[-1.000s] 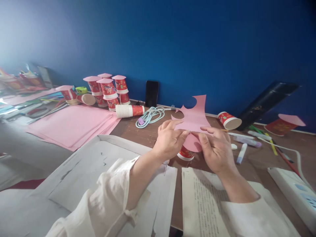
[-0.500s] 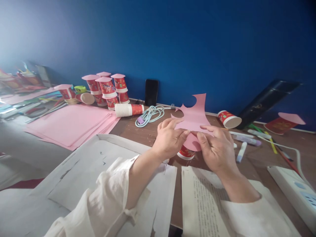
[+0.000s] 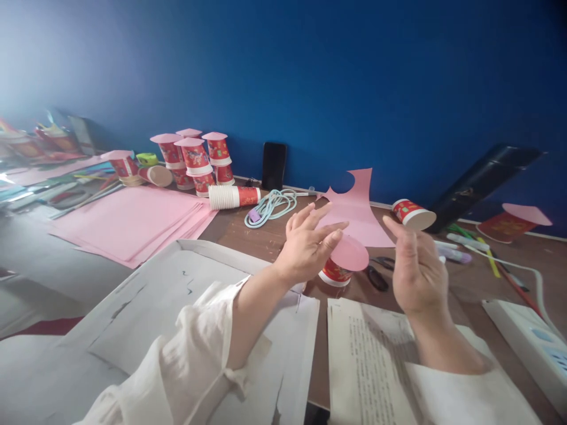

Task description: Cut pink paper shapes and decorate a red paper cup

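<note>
A red patterned paper cup (image 3: pixel 335 275) stands upside down with a round pink paper disc (image 3: pixel 349 254) on top. Beside it, my left hand (image 3: pixel 305 245) is open, fingers spread, its thumb at the disc's left edge; whether it touches cannot be told. To the right, my right hand (image 3: pixel 420 274) is raised off the disc, index finger stretched out and the other fingers partly hidden; I see nothing held in it. Between cup and right hand lie black-handled scissors (image 3: pixel 377 277), partly covered. Behind the cup is a cut pink sheet (image 3: pixel 354 209) with curved cutouts.
Pink sheets (image 3: pixel 133 224) and stacked cups with pink discs (image 3: pixel 195 156) are at left. A nested cup stack (image 3: pixel 234 197), coiled cable (image 3: pixel 272 206) and phone (image 3: pixel 273 165) lie behind. Printed paper (image 3: pixel 367 360), a lying cup (image 3: pixel 413 213) and a power strip (image 3: pixel 527 342) are nearer right.
My hands, together over the disc before, have come apart. The right moved right and opened, uncovering the scissors; the left spread its fingers. The disc stays on the cup.
</note>
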Tool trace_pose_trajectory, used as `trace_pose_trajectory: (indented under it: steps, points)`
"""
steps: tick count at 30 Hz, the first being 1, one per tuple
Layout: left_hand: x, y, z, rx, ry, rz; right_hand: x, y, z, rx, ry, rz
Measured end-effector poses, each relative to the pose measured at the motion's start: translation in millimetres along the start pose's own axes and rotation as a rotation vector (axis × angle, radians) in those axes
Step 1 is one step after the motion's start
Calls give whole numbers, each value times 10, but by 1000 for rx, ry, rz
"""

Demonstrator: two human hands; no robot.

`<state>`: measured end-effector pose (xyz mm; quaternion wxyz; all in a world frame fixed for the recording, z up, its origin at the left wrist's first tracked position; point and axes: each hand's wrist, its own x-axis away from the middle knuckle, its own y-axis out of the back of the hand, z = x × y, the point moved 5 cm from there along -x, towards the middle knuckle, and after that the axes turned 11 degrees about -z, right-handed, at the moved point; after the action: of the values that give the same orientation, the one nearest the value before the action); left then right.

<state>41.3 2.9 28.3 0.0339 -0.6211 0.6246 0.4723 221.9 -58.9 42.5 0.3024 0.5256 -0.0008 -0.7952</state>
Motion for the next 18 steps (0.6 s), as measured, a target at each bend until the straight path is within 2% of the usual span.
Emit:
trace_pose_trajectory:
  steps: [2, 6, 18]
  points:
    - [0, -14, -5, 0, 0, 45, 7, 24, -32, -2, -14, 2]
    - [4, -27, -14, -34, 4, 118, 56, -12, -38, -22, 11, 84]
    - [3, -54, 1, -41, -11, 123, 119, 28, 56, 61, 17, 111]
